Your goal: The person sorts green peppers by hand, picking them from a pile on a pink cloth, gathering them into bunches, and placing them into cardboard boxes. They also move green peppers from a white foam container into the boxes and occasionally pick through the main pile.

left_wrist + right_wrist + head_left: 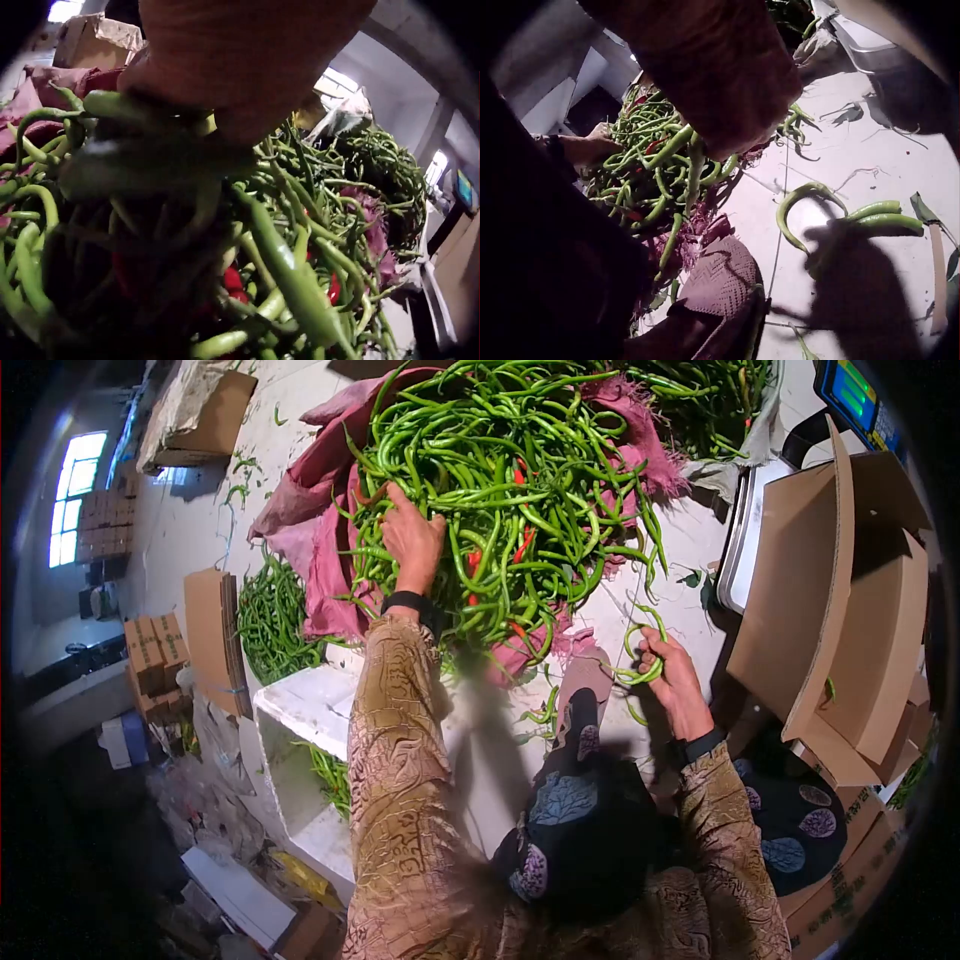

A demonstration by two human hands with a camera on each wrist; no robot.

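Observation:
A large heap of long green chili peppers (500,480), with a few red ones (473,575) among them, lies on a torn pink sack (320,555). On the heap's left side is my left hand (412,540), its index finger stretched toward a brownish-red chili (370,497) and the thumb apart. The left wrist view shows green chilies (289,274) close below that hand. Lower right of the heap, my right hand (673,678) holds a few curved green chilies (637,677) by its fingers. Their ends (694,172) hang below the hand in the right wrist view.
A white foam box (310,705) with some chilies inside stands at left, near another chili pile (272,615). To the right are an open cardboard box (800,600) and a scale with a lit display (855,395). Loose chilies (885,219) lie on the tiled floor (780,161).

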